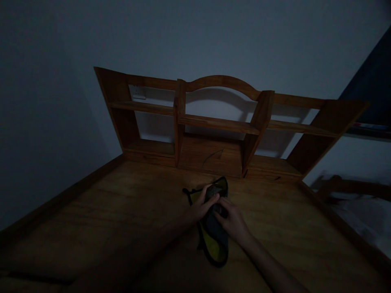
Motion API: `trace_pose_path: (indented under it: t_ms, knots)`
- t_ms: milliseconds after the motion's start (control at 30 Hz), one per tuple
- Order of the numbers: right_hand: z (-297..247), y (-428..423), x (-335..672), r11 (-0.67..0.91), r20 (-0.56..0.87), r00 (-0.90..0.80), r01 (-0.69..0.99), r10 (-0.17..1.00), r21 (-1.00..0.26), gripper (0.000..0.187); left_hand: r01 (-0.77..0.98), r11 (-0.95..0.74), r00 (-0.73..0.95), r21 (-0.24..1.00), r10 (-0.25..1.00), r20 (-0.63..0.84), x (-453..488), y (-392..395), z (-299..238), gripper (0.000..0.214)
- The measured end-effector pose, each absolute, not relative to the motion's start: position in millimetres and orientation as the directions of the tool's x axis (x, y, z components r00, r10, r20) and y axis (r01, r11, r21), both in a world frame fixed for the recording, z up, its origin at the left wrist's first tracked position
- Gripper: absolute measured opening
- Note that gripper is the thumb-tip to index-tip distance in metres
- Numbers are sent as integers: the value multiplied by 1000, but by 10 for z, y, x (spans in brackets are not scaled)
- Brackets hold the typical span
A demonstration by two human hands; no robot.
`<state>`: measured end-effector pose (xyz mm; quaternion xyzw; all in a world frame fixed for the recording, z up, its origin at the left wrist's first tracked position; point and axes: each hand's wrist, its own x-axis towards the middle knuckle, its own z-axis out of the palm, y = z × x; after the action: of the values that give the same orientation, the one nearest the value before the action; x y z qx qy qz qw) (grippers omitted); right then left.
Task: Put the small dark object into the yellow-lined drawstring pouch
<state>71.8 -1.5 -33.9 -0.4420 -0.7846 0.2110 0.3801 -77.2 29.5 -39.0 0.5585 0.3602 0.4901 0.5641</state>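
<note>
Near the middle of the wooden desk lies a yellow and grey cloth [217, 249] with black edging and small tabs. My left hand [204, 205] curls round a small dark object [215, 190] above the cloth, its thumb pointing inward. Against the lower right of that object my right hand [232, 219] is closed, fingers and thumb pinched together. The two hands touch or nearly touch. Dim light and the fingers hide much of the object, so its kind does not show.
A wooden shelf unit [218, 124] with several compartments stands at the back of the desk [122, 215], against the wall [183, 36]. A wall socket [139, 92] shows behind its left side. Right of the desk are a wooden rail [360, 187] and pale fabric [360, 219].
</note>
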Motion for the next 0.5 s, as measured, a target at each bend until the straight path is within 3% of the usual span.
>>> trace_pose_path:
  t_ms: [100, 333, 500]
  knots:
    - [-376, -9, 722, 521, 430, -296, 526, 853, -672, 25, -114, -97, 305, 989, 944, 127, -762, 268, -354, 51]
    - [-309, -7, 774, 550, 470, -305, 596, 829, -584, 13, -111, 49, 204, 993, 979, -26, -758, 258, -337, 49]
    - [-300, 11, 841, 591, 430, -411, 629, 804, -505, 16, -150, 60, 151, 987, 988, -37, -744, 295, -391, 50]
